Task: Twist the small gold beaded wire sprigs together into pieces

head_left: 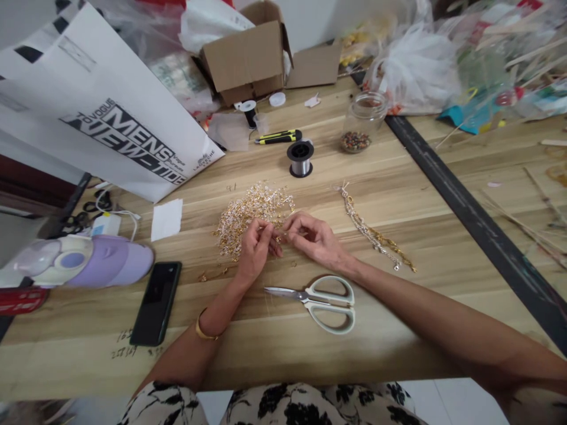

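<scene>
My left hand (pixel 257 251) pinches a small gold beaded piece (pixel 279 239) between thumb and fingertips. Close on its right, my right hand (pixel 319 241) is closed at the fingertips on the end of that piece or a fine thread from it; the exact part is too small to make out. Just behind both hands lies a heap of gold and clear beaded bits (pixel 250 206). Scissors (pixel 305 295) with pale handles rest in front of my hands, blades pointing left. Gold and silver chains (pixel 365 227), joined at one end, lie to the right.
Behind the heap are a wire spool (pixel 301 167), a yellow-black cutter knife (pixel 279 137) and a jar of beads (pixel 363 121). A phone (pixel 156 304), purple device (pixel 106 261) and white paper bag (pixel 119 112) stand left. A cardboard box (pixel 245 59) is at the back.
</scene>
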Demonstrator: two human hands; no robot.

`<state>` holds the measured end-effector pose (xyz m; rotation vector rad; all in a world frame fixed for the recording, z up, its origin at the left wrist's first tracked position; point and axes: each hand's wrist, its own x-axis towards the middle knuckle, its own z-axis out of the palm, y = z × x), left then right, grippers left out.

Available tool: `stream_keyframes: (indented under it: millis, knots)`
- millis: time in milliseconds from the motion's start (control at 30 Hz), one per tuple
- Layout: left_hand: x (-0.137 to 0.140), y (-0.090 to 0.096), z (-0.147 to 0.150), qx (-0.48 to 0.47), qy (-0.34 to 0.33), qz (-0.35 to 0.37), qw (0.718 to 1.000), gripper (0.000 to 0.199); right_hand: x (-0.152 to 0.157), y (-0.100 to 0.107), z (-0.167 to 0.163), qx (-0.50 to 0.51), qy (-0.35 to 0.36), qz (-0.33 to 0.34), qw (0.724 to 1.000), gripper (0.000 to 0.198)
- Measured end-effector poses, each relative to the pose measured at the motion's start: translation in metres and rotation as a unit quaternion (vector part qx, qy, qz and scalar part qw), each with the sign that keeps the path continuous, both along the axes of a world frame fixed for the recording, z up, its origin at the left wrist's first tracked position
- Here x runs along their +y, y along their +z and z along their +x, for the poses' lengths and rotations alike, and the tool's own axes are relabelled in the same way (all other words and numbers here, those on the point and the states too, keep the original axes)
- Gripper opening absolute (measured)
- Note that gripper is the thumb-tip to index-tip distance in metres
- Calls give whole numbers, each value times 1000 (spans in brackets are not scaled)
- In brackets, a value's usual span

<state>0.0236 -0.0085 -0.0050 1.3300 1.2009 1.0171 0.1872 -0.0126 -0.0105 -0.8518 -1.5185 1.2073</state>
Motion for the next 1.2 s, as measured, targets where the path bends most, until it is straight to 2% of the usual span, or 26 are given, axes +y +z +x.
stream_keyframes:
  millis: [233,400,633,800,1000,1200]
  knots:
    - [1,-5,-3,54,-18,29,998,24,-5,-5,-6,94,113,-46,988,10]
    - [-3,-5,-2,83,-18,55,995,24,-5,-4,-6,65,100,-76,990,10]
    - [-1,-3,-3,62,-15,52,997,25,-4,1,-4,21,82,-79,993,8]
    - [0,-1,-3,26,-6,11,1000,25,-4,0,-4,49,65,-118,990,13]
    - [-1,2,-4,-2,-37,-19,999,26,2,-2,1,91,58,-158,982,23]
    - [-3,3,-5,30,-42,3,999,26,5,-7,-1,73,75,-173,979,23]
